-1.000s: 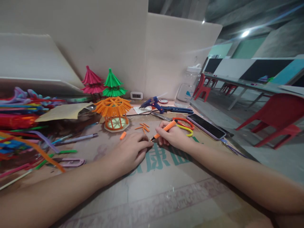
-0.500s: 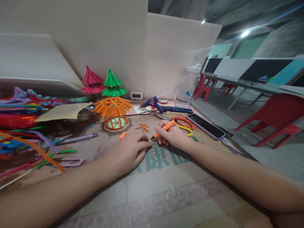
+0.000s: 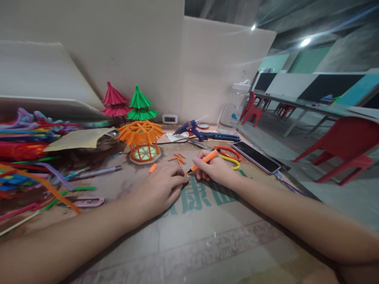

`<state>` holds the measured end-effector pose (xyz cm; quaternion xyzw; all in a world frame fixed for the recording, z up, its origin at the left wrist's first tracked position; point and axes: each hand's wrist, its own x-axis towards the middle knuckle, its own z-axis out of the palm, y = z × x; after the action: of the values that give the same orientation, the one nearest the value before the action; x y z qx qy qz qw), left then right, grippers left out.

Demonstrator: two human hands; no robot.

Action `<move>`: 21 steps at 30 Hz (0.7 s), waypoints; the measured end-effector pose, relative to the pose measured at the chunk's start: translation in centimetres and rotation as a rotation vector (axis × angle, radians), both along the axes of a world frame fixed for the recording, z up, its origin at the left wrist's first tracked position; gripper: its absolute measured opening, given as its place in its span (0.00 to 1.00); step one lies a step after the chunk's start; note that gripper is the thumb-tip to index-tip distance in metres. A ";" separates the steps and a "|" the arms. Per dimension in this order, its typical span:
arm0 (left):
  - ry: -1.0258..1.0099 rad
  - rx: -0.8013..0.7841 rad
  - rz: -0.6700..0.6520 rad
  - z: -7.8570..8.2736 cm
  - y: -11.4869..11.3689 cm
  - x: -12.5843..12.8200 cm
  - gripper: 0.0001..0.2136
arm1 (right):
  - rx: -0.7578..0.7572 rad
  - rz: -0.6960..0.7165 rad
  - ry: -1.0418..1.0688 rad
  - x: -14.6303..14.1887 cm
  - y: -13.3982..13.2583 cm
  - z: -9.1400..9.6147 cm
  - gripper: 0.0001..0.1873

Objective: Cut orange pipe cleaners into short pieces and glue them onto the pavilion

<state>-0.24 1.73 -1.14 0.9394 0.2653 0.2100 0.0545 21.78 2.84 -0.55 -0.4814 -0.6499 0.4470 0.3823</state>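
Your right grip [image 3: 212, 169] is closed on the orange marker pen [image 3: 209, 157], slanted tip-down over the surface [image 3: 189, 240] beside your left grip [image 3: 164, 184], whose closure cannot be told; expect a light, stiff, smooth barrel, best held behind its dark nose [image 3: 190, 170].

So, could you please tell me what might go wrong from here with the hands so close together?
The uncapped orange marker in the right hand points close to the left hand, so a slip might ink a finger. The short orange pieces lie loose just beyond the left hand and could scatter if nudged. The blue glue gun shows a red light, so it may be hot if touched.
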 end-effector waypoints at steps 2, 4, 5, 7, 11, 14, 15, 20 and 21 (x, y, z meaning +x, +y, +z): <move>0.007 -0.005 0.000 0.0 0.0 0.0 0.13 | -0.012 0.022 -0.021 0.0 -0.1 0.2 0.15; 0.006 -0.010 -0.002 0.0 0.0 0.0 0.13 | -0.014 0.033 -0.026 0.0 -0.1 0.2 0.15; 0.002 -0.010 -0.003 0.0 0.0 0.0 0.13 | -0.009 0.030 -0.021 0.0 -0.1 0.2 0.15; -0.012 -0.007 -0.001 0.0 0.0 0.0 0.13 | 0.004 0.013 -0.003 0.0 -0.1 0.1 0.15; -0.020 -0.010 0.004 0.0 0.0 0.0 0.12 | 0.012 -0.019 0.005 -0.1 0.0 -0.1 0.14; -0.015 -0.002 0.005 0.0 -0.1 0.0 0.12 | 0.006 -0.018 -0.002 -0.1 0.0 -0.1 0.14; -0.008 0.002 0.008 0.1 -0.1 0.0 0.12 | 0.007 -0.013 -0.002 -0.1 0.0 -0.1 0.14; 0.002 0.017 0.018 0.2 -0.3 0.0 0.12 | 0.008 -0.001 0.013 -0.1 0.0 -0.1 0.14; -0.002 0.015 0.020 0.1 -0.3 0.0 0.12 | 0.009 -0.004 0.012 -0.1 0.0 -0.1 0.14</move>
<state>-0.21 1.44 -1.01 0.9369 0.2730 0.2135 0.0454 21.71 2.81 -0.68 -0.4782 -0.6485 0.4464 0.3893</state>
